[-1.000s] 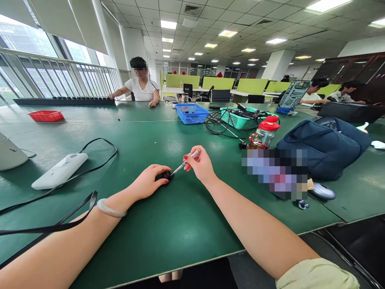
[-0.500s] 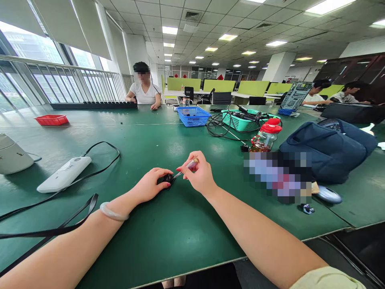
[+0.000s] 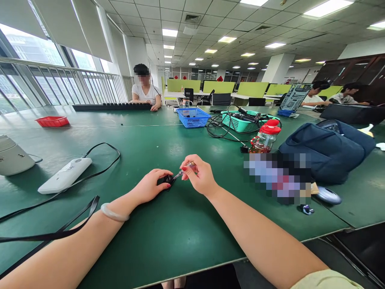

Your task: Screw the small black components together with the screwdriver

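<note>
On the green table [image 3: 186, 237], my left hand [image 3: 152, 185] presses a small black part [image 3: 165, 180] down between thumb and fingers. What kind of part it is cannot be made out. My right hand [image 3: 200, 174] is closed around the clear handle of a screwdriver [image 3: 180, 174]. Its shaft slants down to the left, and the tip meets the right end of the black part. The fingers cover much of the handle.
A white device [image 3: 64, 175] with a black strap lies left. Farther back are a red tray [image 3: 52, 121], a blue basket [image 3: 193, 117] and a green basket [image 3: 240, 125] with cables. A red-lidded bottle [image 3: 266, 136] and dark blue bag [image 3: 325, 150] stand right. A person [image 3: 146, 92] sits opposite.
My right fingers have shifted on the screwdriver handle, now covering more of its end. My left hand keeps its hold. Across the table, the long black strip has slid to the right.
</note>
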Available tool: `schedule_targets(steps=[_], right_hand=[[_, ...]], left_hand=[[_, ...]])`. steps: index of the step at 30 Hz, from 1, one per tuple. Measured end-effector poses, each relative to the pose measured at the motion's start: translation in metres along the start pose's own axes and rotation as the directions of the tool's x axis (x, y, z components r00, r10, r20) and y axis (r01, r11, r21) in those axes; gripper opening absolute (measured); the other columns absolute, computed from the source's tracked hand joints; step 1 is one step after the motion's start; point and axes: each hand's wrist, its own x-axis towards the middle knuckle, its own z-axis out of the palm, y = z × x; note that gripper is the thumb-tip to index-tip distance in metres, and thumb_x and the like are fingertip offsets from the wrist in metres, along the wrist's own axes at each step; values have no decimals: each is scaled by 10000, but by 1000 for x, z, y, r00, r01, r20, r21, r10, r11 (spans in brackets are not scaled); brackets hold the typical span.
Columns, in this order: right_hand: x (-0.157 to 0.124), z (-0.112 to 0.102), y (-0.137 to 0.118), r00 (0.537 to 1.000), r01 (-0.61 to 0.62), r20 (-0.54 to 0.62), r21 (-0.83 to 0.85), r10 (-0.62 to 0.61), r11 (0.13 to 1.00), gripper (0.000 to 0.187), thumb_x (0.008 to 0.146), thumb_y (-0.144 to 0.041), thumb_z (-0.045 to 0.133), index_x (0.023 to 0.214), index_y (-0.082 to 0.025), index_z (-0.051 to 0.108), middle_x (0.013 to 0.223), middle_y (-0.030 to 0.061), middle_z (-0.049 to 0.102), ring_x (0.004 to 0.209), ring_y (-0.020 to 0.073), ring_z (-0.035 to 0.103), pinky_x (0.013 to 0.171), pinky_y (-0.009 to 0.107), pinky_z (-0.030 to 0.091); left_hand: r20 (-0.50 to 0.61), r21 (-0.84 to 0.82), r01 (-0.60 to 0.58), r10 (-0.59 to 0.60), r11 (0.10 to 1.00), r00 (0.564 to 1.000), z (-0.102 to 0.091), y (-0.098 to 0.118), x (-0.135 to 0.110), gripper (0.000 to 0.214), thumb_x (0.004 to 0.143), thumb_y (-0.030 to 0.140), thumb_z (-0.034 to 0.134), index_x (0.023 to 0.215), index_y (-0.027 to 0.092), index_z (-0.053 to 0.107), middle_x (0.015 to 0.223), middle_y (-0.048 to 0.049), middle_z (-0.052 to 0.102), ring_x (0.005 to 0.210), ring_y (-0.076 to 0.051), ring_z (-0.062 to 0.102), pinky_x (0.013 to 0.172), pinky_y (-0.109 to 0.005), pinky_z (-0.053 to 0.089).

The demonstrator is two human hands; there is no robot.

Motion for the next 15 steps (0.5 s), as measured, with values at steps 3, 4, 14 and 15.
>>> schedule_targets(steps=[3,4,14,15], right_hand=[[0,1,0,999,-43,-29,-1,43,999,280,913,-509,572,856,-243,504,731,-16,635,526,121,646,536,246,549],[0,1,0,997,-60,-42,8,61,998,290,906,-518,581,851,-245,500,714,-20,635,522,125,646,532,247,547],[6,-8,6,983,-154,-109,-60,146,986,352,894,-591,562,811,-250,536,626,-30,581,524,132,576,545,254,476],[8,-10,7,983,-148,-121,-98,135,984,348,890,-584,572,801,-248,547,619,-34,565,516,123,540,537,248,450]], left_hand=[[-2,-5,0,0,1000,1000,0,0,0,448,808,443,594,1210,256,663,1247,-62,678,1200,-282,593,1098,-448,461],[-2,-6,0,0,1000,1000,0,1,0,448,807,443,596,1209,257,663,1246,-62,679,1203,-283,592,1097,-449,462],[-11,7,1,-1,1000,1000,0,2,-1,442,807,444,604,1205,263,671,1255,-65,677,1188,-290,603,1104,-466,458],[-12,12,0,0,1000,1000,0,2,-1,442,808,443,607,1208,265,671,1255,-64,677,1191,-290,600,1105,-467,456]])
